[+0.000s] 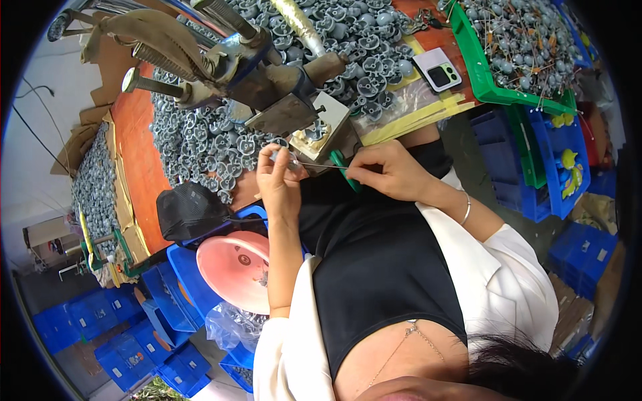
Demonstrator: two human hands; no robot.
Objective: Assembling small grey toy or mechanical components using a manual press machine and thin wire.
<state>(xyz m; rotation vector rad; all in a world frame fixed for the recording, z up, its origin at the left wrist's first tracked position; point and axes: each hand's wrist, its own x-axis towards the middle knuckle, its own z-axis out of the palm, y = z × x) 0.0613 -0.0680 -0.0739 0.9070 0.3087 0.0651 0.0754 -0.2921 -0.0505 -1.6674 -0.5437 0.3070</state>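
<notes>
The left hand (279, 179) pinches a small grey part (281, 155), mostly hidden by its fingertips, at the bench (137, 160) edge just below the press (267, 80). The right hand (388, 170) is closed on a green tool (346, 171); only its handle shows. A thin wire (317, 165) runs between the hands, its ends hard to make out. Grey parts (214, 144) are heaped behind.

Before you lies an orange-brown wooden workbench (137, 160) edged with flattened brown cardboard (80, 144), under even daylight. Stacked blue plastic bins (100, 321) crowd the grey floor (468, 150) on both sides, and a green plastic tray (478, 73) sits at the bench's far corner.
</notes>
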